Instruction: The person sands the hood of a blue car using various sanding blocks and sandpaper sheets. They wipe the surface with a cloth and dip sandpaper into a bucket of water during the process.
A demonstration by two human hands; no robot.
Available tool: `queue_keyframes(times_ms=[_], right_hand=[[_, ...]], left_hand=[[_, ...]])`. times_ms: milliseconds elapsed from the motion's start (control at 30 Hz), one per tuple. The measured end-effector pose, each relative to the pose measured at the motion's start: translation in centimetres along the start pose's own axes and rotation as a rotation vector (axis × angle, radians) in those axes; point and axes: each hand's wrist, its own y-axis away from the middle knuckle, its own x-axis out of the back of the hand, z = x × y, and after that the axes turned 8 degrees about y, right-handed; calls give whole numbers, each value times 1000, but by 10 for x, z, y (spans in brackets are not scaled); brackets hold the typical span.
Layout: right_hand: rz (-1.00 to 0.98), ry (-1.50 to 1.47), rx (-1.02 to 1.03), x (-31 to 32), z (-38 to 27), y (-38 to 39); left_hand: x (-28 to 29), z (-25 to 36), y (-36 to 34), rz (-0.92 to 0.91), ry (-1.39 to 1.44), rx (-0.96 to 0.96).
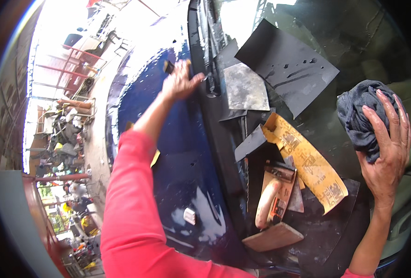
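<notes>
On the wet blue car hood (168,116), my left hand (182,81) reaches far out, its fingers closed over a small dark block (169,67) that is mostly hidden. A crumpled dark grey cloth (365,116) is under my right hand (388,134), whose fingers curl around it against the windshield. Between my hands, a black sandpaper sheet (293,65) with wet marks lies on the glass beside a grey, stained flat plate (246,87). A curled yellow-backed sandpaper strip (312,164) lies nearer me, by a hand sander (277,194) with a wooden grip.
A flat brownish block (273,236) sits below the sander. On the hood there is a small white piece (189,216). A yellow edge (155,158) shows beside my left sleeve. Cluttered equipment and red railings (68,69) stand beyond the car to the left.
</notes>
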Motion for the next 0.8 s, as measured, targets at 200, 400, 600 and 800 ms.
queue_keyframes(times_ms=[200, 400, 600, 800], right_hand=[[-3, 27, 19, 2, 2, -1], [-11, -11, -9, 2, -1, -5], [-13, 17, 29, -3, -4, -9], [-29, 17, 6, -4, -1, -5]], left_hand=[[3, -2, -37, 28, 160, 33], [27, 43, 97, -186, 22, -49], [-21, -34, -81, 17, -46, 159], [15, 111, 160, 34, 21, -53]])
